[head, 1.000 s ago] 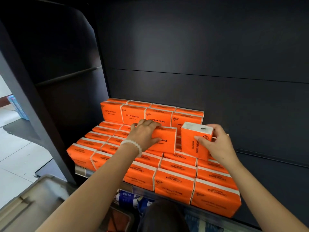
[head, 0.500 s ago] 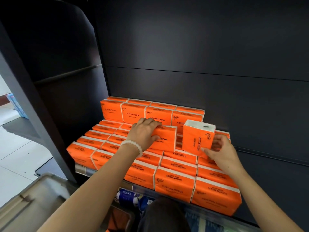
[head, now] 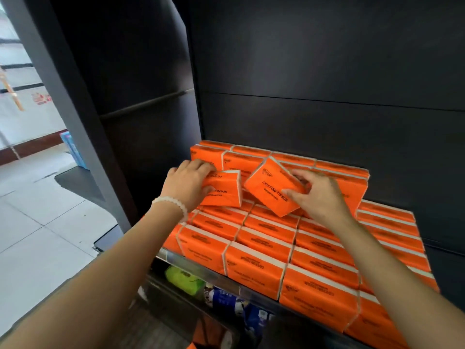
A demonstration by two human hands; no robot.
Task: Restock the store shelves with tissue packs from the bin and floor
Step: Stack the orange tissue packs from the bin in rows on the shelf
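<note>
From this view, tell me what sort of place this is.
Probably a shop aisle: rows of identical orange cotton tissue packs fill a dark metal display shelf, with other wrapped goods on the tier below.

Daylight was seen left of the left hand (head: 187,183), where the floor tiles (head: 37,212) were washed out. The panel (head: 327,71) above both hands was dim. Edges were bent; slight blur was noted.

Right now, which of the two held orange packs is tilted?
The pack in the right hand, reading COTTON TISSUE, is tilted; the left hand's pack sits level.
</note>
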